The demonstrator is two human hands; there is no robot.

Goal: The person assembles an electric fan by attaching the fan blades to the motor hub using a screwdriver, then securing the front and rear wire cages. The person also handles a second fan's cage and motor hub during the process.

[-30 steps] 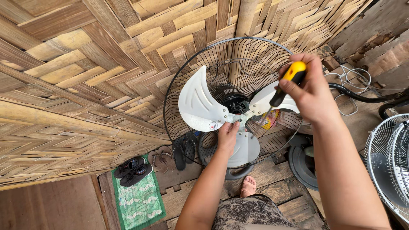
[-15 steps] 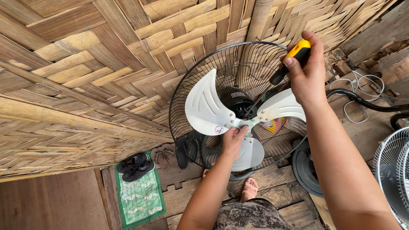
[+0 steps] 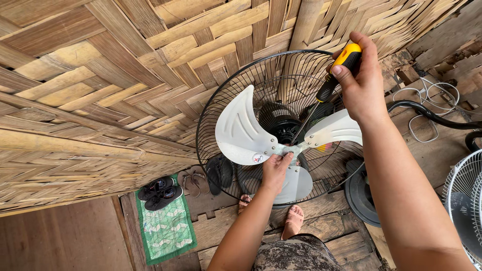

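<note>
A standing fan with its front guard off faces me: a black wire rear guard, a dark motor and three pale grey blades. My left hand grips the blade hub from below. My right hand is closed around the yellow and black handle of a screwdriver. Its shaft slants down and left, and the tip sits at the hub just above my left fingers.
A woven bamboo wall fills the left and top. Below lie dark shoes on a green mat, sandals and wooden floor planks. A round black fan base, white cable and another wire guard sit at right.
My right hand with the screwdriver has risen and tilted, so the shaft now points steeply down at the hub. My left hand has stayed on the hub.
</note>
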